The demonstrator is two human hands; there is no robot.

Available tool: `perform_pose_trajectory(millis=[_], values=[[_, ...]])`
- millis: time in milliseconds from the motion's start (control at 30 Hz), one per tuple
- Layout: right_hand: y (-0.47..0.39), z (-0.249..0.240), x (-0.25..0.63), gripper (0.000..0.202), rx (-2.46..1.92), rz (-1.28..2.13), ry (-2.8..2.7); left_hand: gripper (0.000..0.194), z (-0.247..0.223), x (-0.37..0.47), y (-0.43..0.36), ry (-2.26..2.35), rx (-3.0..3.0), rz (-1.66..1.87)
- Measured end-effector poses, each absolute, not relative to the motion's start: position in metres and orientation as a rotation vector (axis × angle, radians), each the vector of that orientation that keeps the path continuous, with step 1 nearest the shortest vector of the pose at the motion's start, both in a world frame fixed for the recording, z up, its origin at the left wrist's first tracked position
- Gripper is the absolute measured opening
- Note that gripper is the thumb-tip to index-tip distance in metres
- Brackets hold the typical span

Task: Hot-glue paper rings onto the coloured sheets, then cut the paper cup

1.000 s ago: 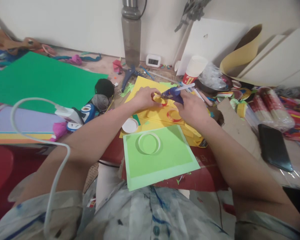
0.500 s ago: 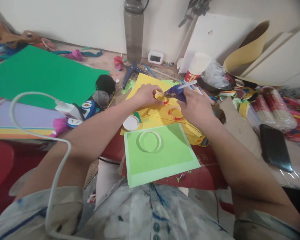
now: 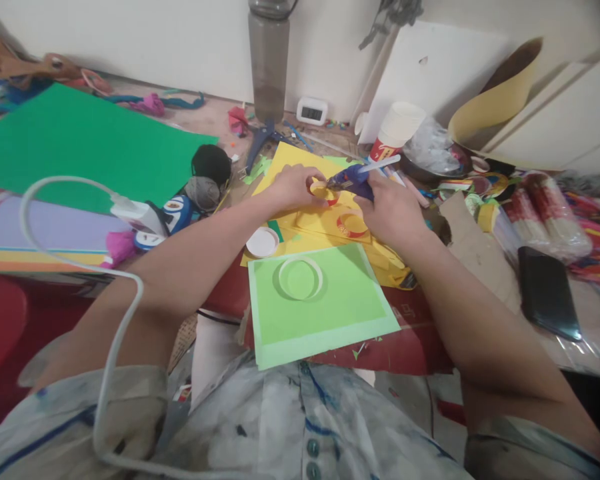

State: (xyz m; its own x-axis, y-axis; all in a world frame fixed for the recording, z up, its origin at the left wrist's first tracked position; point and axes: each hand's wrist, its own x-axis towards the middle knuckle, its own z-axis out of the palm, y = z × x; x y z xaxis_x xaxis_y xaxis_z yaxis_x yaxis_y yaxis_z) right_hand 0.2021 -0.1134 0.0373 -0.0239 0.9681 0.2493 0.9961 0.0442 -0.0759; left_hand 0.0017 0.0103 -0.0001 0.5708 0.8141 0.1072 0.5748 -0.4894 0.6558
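Observation:
My left hand [image 3: 294, 187] is closed on a small red-edged paper ring [image 3: 330, 199], holding it over the yellow paper [image 3: 285, 163]. In my right hand [image 3: 394, 208] is a blue hot glue gun [image 3: 351, 177], a white glue stick [image 3: 384, 163] poking out of its back. The gun's nozzle points left, at the ring's rim; whether it touches cannot be made out. Just below lies a second red-patterned ring [image 3: 345, 231]. Nearer my body, a white paper ring [image 3: 319, 280] rests on light green sheets [image 3: 325, 313]. A white round lid [image 3: 263, 242] sits left of them.
A grey bottle [image 3: 269, 67], a small digital clock [image 3: 311, 111] and blue pliers-like tool [image 3: 263, 137] stand or lie at the back. Paper cups [image 3: 400, 127] are behind my right hand. A black phone [image 3: 549, 293] lies right. A white cable [image 3: 123, 333] crosses my left arm's side.
The view has shifted slightly. The glue gun's nozzle has moved a little to the left along the held ring; both hands keep their grip.

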Motion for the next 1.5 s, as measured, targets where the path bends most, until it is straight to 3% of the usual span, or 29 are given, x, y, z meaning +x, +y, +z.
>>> perform_pose_trajectory(millis=[1500], values=[[-0.113, 0.032, 0.202, 0.035, -2.007, -0.210, -2.066, 0.054, -0.001, 0.003, 0.012, 1.164, 2.279, 0.549]])
